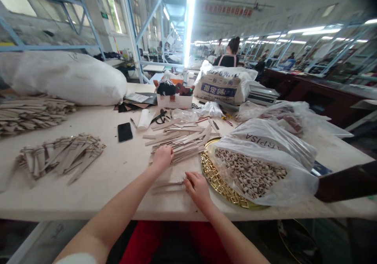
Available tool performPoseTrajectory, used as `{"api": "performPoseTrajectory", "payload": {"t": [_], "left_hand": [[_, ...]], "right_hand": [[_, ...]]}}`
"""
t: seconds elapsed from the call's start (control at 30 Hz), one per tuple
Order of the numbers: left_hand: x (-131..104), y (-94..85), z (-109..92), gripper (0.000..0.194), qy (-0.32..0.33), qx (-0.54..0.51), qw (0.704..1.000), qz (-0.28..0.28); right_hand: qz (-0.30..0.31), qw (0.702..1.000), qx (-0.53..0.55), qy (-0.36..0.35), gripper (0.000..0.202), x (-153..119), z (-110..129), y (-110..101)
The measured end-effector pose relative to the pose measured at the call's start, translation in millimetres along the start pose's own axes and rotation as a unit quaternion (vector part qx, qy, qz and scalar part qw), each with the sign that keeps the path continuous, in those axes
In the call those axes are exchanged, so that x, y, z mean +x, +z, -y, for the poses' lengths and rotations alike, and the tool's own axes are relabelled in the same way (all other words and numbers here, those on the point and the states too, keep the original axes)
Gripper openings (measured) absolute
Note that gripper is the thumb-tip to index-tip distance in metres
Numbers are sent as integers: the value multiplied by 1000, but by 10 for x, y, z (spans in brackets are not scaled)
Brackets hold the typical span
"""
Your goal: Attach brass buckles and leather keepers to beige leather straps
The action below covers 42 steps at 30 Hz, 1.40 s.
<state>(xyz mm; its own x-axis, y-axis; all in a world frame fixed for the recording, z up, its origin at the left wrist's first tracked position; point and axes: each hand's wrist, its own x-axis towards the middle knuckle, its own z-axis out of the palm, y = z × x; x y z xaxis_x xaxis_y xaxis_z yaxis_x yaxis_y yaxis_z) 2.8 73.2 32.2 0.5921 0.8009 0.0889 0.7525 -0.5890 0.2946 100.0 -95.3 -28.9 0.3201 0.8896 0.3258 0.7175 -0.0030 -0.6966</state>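
Note:
My left hand (163, 157) is closed at the near left edge of a loose pile of beige strap strips (182, 140); what its fingers grip is hidden. Lower and to the right, my right hand (196, 188) pinches the end of a beige strap (169, 186), which lies flat on the table and points left. Just right of that hand is a round gold tray (241, 204) with many gold buckles (216, 177) along its rim. An open clear plastic bag (277, 144) rests on the tray, full of small beige loops (250, 172).
At left lie buckled straps (61, 154), with a larger strap stack (32, 113) behind. A phone (125, 132), a white roll (145, 119), scissors (160, 117) and a white box (174, 100) stand beyond the pile. A large white sack (64, 77) and a printed bag (224, 83) fill the back.

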Motion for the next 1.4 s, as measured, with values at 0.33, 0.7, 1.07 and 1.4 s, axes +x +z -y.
{"api": "performPoseTrajectory", "payload": {"t": [0.33,0.7,1.07,1.4], "left_hand": [[-1043,-289,-275,16,-35,-410,851,327],[-1316,-56,-763,15,-134,-602,708,343],[-1411,-108,-822,19,-184,-651,653,340],[-1480,-63,-846,24,-124,-614,709,323]], "right_hand": [[-104,906,360,197,24,-75,132,-495],[-5,946,-292,137,22,-142,-547,-1437],[126,822,-540,133,21,-40,-818,-1591],[-19,978,-94,186,27,-103,-497,-1571]]}}
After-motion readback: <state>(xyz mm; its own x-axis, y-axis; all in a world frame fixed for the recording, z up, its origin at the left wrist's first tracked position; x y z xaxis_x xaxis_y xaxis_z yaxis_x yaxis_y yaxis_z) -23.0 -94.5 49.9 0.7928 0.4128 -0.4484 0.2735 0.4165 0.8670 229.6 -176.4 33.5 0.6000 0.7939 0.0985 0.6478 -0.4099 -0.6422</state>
